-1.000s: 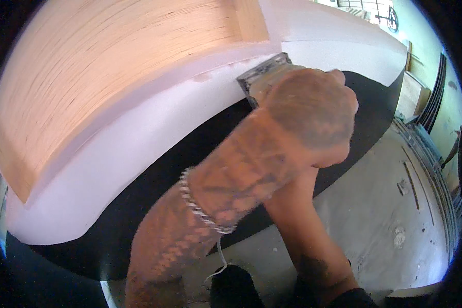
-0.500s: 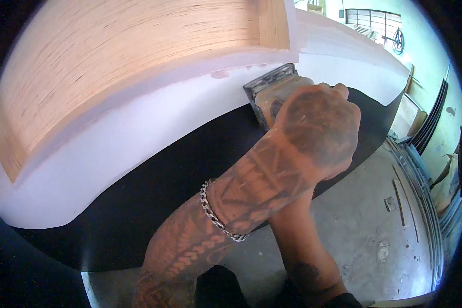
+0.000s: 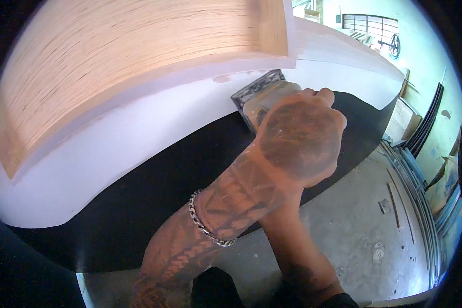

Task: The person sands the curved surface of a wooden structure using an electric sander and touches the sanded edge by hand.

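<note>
A grey concrete floor [image 3: 364, 215] strewn with thin strips lies below a long curved workpiece with a white face [image 3: 113, 143], a black band [image 3: 154, 190] under it and a bare plywood panel [image 3: 113, 56] above. The left hand [image 3: 300, 141], a chain bracelet [image 3: 205, 226] on its wrist, is closed over a sanding block [image 3: 259, 95] pressed flat on the white face just under the plywood's edge. The right hand is hidden beneath the left, only its forearm [image 3: 297, 251] showing, so its grip cannot be told; open floor lies to the right.
</note>
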